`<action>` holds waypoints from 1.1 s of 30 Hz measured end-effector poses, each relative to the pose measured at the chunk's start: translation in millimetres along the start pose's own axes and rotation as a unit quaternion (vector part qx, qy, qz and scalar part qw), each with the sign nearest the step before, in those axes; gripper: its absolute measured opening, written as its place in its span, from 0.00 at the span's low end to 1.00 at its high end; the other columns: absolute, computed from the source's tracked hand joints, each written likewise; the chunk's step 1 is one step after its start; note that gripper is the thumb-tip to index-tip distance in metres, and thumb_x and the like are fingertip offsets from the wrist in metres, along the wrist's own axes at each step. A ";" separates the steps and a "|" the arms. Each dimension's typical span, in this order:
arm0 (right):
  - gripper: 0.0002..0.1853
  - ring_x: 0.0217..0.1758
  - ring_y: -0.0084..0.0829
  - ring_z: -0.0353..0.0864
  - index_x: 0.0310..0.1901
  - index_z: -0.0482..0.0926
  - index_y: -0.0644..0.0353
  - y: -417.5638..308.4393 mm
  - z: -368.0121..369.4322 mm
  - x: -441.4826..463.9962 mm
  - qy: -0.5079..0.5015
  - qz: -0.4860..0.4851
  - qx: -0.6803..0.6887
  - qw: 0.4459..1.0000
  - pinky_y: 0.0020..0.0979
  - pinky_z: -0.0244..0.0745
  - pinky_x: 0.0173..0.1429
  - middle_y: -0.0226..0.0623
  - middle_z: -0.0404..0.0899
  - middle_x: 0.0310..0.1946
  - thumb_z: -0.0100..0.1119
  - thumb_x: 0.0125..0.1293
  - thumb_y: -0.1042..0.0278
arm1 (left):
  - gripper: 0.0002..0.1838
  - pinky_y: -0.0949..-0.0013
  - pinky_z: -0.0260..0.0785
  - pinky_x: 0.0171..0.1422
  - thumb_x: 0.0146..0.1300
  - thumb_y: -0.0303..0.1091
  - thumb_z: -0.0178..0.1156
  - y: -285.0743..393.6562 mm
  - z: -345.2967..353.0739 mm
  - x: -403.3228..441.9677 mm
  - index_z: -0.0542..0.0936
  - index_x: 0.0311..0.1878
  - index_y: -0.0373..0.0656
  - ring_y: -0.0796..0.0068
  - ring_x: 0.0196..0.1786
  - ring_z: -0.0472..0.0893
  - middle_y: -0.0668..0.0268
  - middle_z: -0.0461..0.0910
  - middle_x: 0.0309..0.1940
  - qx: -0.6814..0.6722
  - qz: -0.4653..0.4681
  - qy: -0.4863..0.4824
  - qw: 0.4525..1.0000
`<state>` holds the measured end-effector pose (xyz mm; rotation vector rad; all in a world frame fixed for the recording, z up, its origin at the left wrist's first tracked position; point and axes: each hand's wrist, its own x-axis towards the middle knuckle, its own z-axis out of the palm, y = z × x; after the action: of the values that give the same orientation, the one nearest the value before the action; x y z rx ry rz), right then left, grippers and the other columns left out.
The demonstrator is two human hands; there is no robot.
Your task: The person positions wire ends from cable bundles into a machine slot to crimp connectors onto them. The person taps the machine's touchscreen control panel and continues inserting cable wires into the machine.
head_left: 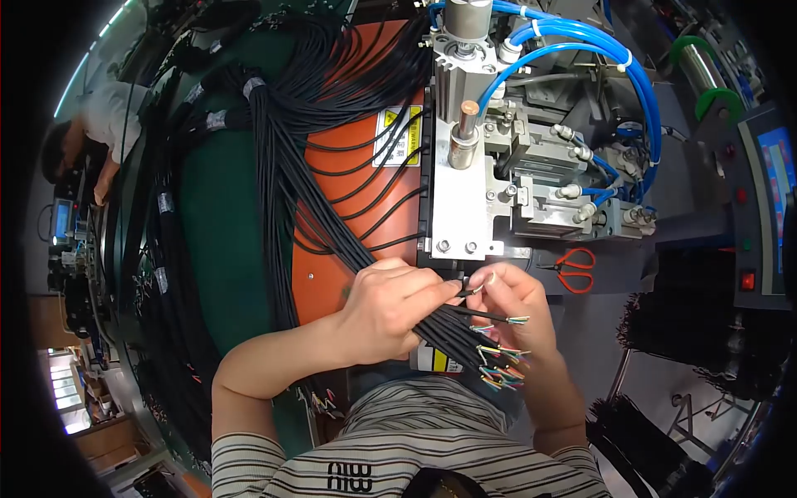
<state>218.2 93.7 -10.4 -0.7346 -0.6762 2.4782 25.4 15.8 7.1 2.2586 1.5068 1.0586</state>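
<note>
A thick bundle of black cables (pixel 320 212) runs down from the upper left, and my left hand (pixel 394 307) is closed around it near its lower end. Below that hand the stripped ends fan out, showing thin coloured wires (pixel 502 365). My right hand (pixel 519 307) pinches the tip of one cable (pixel 475 290) between thumb and forefinger, close to my left fingertips. Just above both hands stands the metal plate (pixel 459 207) of a machine. Several single cables (pixel 374 199) lead into the machine's left side over an orange surface (pixel 311 290).
Red-handled scissors (pixel 574 270) lie right of my right hand. Blue air hoses (pixel 643 91) loop above pneumatic cylinders (pixel 548 166). A control panel (pixel 768 174) stands at the far right. More cable bundles (pixel 170 249) hang at left over a green surface (pixel 220 249). Another person (pixel 108 124) is at upper left.
</note>
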 end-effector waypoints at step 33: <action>0.12 0.35 0.22 0.78 0.51 0.80 0.66 44.6 -0.4 1.7 0.045 -0.456 -0.602 0.654 0.26 0.75 0.39 0.37 0.79 0.43 0.60 0.67 0.78 | 0.11 0.67 0.60 0.29 0.46 0.26 0.66 5.8 5.0 -0.7 0.79 0.35 0.39 0.68 0.22 0.74 0.67 0.73 0.23 -0.012 -0.024 0.058 0.998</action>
<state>204.3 60.5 -36.6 -0.6117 -2.0509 0.8129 32.8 13.6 6.4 2.1674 1.5744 1.2064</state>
